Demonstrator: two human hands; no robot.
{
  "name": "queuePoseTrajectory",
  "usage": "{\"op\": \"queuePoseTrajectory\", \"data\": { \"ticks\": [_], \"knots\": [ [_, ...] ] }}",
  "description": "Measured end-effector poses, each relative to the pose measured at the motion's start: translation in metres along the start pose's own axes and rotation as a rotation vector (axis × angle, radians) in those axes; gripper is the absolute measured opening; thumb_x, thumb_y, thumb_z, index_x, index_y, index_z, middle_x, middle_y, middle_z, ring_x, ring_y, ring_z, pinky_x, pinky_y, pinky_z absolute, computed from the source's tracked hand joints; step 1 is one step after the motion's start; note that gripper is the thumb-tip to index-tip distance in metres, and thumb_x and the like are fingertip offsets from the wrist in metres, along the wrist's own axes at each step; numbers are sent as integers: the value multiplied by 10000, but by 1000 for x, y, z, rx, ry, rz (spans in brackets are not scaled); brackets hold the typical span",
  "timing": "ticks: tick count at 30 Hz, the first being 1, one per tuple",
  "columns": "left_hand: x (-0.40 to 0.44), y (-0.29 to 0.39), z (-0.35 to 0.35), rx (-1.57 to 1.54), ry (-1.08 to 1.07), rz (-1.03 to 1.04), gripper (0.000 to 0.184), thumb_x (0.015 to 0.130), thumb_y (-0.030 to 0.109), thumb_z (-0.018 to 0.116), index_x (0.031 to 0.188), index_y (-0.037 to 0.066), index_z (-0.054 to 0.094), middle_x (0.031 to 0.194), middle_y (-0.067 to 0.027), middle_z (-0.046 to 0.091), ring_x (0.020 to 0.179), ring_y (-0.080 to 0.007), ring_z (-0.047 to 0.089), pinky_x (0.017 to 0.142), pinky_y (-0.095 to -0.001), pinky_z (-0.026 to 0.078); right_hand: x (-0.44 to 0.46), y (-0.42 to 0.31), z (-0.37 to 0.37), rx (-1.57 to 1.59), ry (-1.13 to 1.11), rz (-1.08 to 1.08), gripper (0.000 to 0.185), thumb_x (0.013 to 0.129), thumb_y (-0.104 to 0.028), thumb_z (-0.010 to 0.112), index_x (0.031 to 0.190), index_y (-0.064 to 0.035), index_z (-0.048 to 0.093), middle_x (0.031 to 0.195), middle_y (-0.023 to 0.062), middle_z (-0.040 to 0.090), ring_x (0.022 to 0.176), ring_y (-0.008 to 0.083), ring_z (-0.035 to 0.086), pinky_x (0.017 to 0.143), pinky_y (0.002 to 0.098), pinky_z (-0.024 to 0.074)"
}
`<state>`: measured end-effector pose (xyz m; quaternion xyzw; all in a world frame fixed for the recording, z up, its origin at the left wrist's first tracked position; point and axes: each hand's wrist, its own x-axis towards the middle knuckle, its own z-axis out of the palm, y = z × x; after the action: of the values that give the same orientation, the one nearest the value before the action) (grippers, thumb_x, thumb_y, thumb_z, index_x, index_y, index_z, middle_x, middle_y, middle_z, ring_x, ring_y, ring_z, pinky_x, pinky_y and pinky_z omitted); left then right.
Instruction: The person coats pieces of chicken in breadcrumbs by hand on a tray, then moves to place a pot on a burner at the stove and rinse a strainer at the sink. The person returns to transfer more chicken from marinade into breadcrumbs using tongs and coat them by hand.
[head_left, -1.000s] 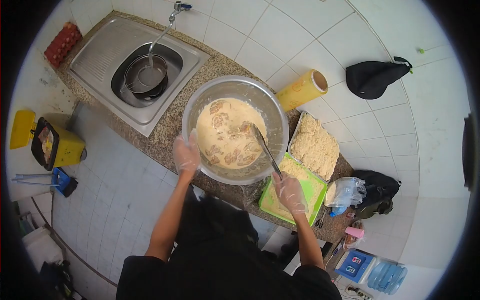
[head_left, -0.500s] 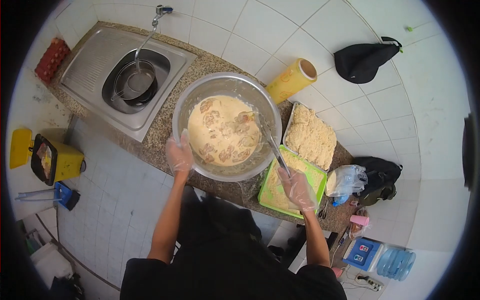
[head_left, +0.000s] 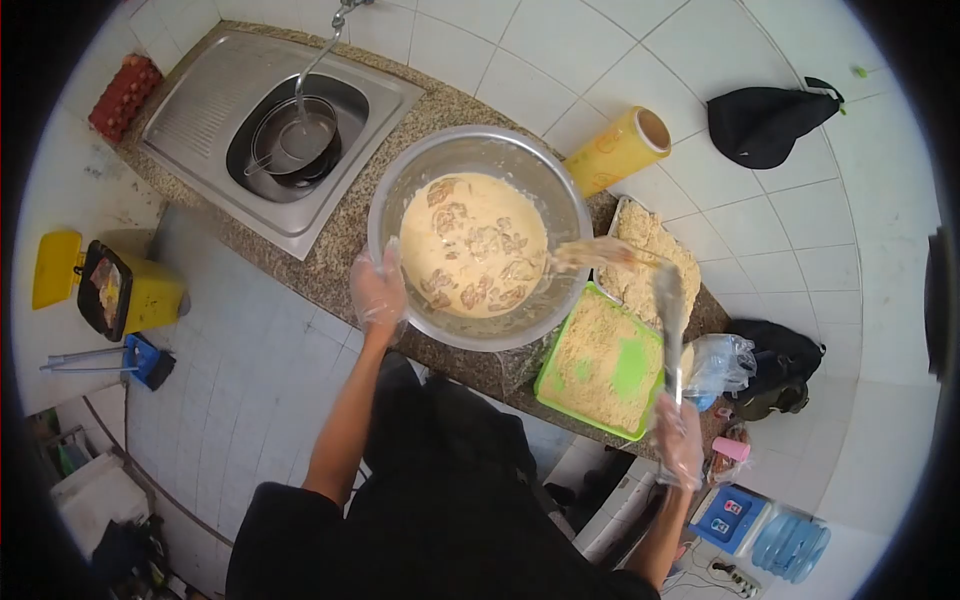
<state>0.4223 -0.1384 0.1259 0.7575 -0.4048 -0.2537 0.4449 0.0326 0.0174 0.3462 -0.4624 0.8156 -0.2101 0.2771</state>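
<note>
A large metal bowl (head_left: 580,225) holds creamy batter (head_left: 430,225) with several lumpy pieces of meat in it. My left hand (head_left: 380,290), in a clear plastic glove, grips the bowl's near left rim. In my right hand (head_left: 679,440), also gloved, is a pair of metal tongs (head_left: 671,320), smeared by motion. At their tips a blurred, batter-coated piece of meat (head_left: 600,253) hangs over the bowl's right rim, close to the crumb-heaped tray (head_left: 650,245). Below the tongs lies a green tray (head_left: 590,424) with pale crumbs and a bare green patch.
On the left is a steel sink (head_left: 205,100) holding a strainer (head_left: 300,140). A yellow roll of wrap (head_left: 618,152) stands behind the bowl. Plastic bags (head_left: 722,362) and a black bag (head_left: 775,345) sit at the counter's right end. A yellow bin (head_left: 155,290) stands on the floor.
The tongs have lifted a piece of meat out of the batter and swung right, past the bowl's rim. My right hand has moved right and down; my left hand stays on the bowl.
</note>
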Motion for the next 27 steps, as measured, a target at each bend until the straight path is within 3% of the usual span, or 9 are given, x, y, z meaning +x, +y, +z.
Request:
{"op": "queuePoseTrajectory", "data": {
  "ticks": [3,7,8,11,12,16,20,25,27],
  "knots": [
    [-2,3,5,95,7,-38,349,1008,270,597,1084,-59,687,947,-289,703,905,-459,681,806,-488,513,-20,23,-34,-97,21,207,497,1008,-501,565,818,-44,605,653,-31,463,603,105,433,523,356,347],
    [-3,-9,15,9,52,4,356,1008,274,603,1063,-68,682,946,-282,702,899,-454,683,795,-487,514,-45,32,-45,-334,-17,139,499,1014,-459,569,801,-9,606,608,124,500,559,233,479,544,429,374],
    [-3,-13,15,14,48,21,360,1009,277,601,1068,-69,682,950,-282,704,901,-450,685,796,-487,514,-48,38,-38,-449,19,120,510,1010,-452,571,816,17,622,637,239,552,589,389,548,579,491,412],
    [-2,-6,11,-34,-7,35,373,1011,285,599,1083,-71,683,966,-279,710,907,-436,695,797,-483,516,-45,53,-9,-699,-18,88,541,1004,-478,576,801,22,619,667,224,633,642,430,624,602,505,437],
    [-3,10,1,-89,-50,7,378,1011,288,599,1087,-72,683,974,-276,713,909,-431,698,796,-478,517,-42,44,-1,-697,-107,191,503,982,-458,603,896,34,665,831,316,660,857,516,636,699,541,485],
    [28,-7,-28,12,149,156,367,1017,284,592,1106,-58,693,1004,-250,728,938,-398,706,811,-444,516,-36,51,16,-647,-90,185,481,979,-443,614,996,35,665,909,339,665,956,504,652,778,543,513],
    [118,15,-73,295,338,286,333,1016,284,593,1118,-10,714,1009,-217,733,987,-370,695,862,-431,517,-3,21,39,-707,-78,-30,515,970,-489,608,957,25,641,843,319,666,836,507,658,726,575,508],
    [312,58,-92,352,427,687,377,968,369,648,1166,54,709,1094,-200,718,1015,-374,677,917,-462,514,72,-82,139,-708,-273,-190,523,973,-492,596,1026,27,641,857,302,685,858,499,671,749,564,519],
    [385,77,-92,446,359,745,428,997,404,610,1255,72,687,1185,-204,701,1127,-358,653,993,-445,490,104,-119,185,-641,-327,-230,546,965,-516,592,1016,21,678,860,285,698,872,481,689,765,533,549]
  ]
}}
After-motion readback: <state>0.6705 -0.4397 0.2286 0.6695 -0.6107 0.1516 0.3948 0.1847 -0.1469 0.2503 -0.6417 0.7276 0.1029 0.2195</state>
